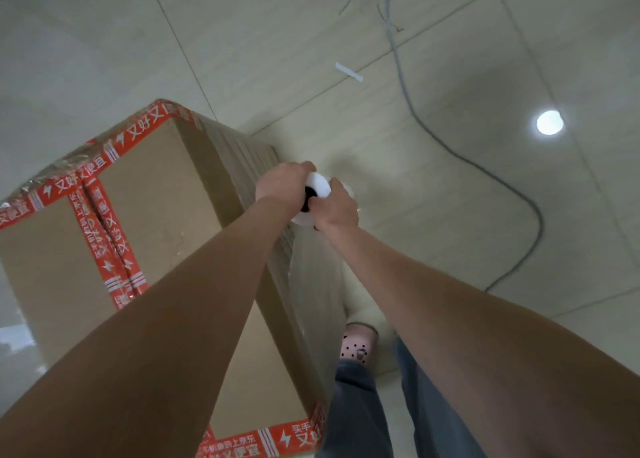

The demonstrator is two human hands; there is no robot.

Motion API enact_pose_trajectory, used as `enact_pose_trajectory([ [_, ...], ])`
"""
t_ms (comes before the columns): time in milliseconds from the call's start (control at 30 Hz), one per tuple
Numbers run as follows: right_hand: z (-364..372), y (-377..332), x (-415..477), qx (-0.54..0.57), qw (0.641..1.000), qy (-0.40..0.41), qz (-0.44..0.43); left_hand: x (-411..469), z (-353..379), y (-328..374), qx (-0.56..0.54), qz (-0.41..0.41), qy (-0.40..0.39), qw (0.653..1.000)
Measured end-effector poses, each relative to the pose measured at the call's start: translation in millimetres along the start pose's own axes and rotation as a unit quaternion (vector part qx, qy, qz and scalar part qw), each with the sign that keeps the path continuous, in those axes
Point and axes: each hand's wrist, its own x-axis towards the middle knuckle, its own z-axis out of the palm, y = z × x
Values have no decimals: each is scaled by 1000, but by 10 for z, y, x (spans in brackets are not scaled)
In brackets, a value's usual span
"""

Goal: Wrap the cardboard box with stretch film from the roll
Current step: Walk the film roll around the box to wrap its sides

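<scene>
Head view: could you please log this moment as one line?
left hand, right hand: gripping roll | film: stretched along box side | wrap: partial

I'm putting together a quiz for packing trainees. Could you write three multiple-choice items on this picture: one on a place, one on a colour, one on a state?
1. Where is the film roll relative to the cardboard box?
A. On top of it
B. Beside its right-hand side
C. Lying flat on the floor, far from it

2. What colour is the printed tape on the box?
A. Blue
B. Red
C. Green

3. What are the left hand and right hand doing?
A. Both grip the roll
B. Both rest on the box
C. Both hang free

Answers:
1. B, the roll is held next to the film-covered side.
2. B, red strips run along the edges.
3. A, both hands close round the roll's upper end.
</scene>
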Motion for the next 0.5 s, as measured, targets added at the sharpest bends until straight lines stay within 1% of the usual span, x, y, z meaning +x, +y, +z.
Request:
enact_pose_trajectory([
  [67,-65,-29,78,8,1000,3,13,49,-40,33,-15,-22,16,1000],
  [167,-124,-116,150,69,996,-3,57,137,-65,70,-69,-64,26,995],
  [267,-150,-171,271,55,996,-30,61,214,-58,92,-97,-92,10,991],
  [333,-166,-211,300,66,995,-46,67,240,-53,93,-94,-75,2,993],
  [400,-163,-244,309,65,995,-41,69,264,-73,83,-69,-24,1,997],
  [500,-125,-266,340,18,998,-27,48,327,-165,52,-10,28,14,999],
])
